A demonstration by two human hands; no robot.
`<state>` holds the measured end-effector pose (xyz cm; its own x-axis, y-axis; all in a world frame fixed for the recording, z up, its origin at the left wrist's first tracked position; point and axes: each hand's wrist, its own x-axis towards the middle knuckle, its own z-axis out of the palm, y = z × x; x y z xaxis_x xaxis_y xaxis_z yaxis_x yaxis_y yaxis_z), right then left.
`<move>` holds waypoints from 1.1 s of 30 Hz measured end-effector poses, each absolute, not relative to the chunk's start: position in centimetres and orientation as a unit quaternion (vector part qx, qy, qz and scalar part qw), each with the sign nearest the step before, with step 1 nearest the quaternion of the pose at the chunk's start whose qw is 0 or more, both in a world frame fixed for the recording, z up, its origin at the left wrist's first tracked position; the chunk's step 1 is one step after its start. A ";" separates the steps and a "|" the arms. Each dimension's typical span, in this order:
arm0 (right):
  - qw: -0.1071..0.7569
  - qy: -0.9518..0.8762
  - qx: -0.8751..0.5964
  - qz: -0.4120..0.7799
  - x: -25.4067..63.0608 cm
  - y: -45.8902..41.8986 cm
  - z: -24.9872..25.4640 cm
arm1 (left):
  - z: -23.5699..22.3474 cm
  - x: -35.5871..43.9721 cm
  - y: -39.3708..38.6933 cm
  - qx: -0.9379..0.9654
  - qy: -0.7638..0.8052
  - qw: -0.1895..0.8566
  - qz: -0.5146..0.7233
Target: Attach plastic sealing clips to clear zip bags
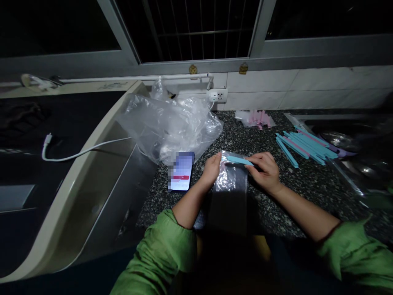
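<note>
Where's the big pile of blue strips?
In the head view, the blue pile lies on the speckled counter, right of and beyond the right hand, with small pink strips to its left.

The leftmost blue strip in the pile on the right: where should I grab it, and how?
Probably best to pinch that leftmost blue strip by its near end, coming from the near left. It looks long and thin, and that end lies on the speckled countertop, apart from the other strips; the far end is closer to them.
</note>
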<state>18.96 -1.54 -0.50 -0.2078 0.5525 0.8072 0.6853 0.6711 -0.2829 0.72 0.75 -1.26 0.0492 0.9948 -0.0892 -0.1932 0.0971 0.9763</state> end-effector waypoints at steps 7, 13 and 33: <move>0.487 -0.772 -0.404 -0.065 19.1 -1.5 -0.3 | -1.1 0.6 0.7 0.438 0.471 0.567 0.514; 0.495 -0.769 -0.397 -0.073 19.3 -1.5 -0.1 | -0.9 0.6 0.7 0.444 0.474 0.566 0.507; 0.537 -0.752 -0.366 -0.107 20.2 -1.3 0.2 | -2.3 0.2 1.5 0.446 0.457 0.564 0.524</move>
<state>20.18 -1.32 0.16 -0.1545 0.4351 0.8870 0.6661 0.7089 -0.2318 0.22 1.46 -2.26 0.0337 0.9983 -0.0474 -0.1836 0.0528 0.9816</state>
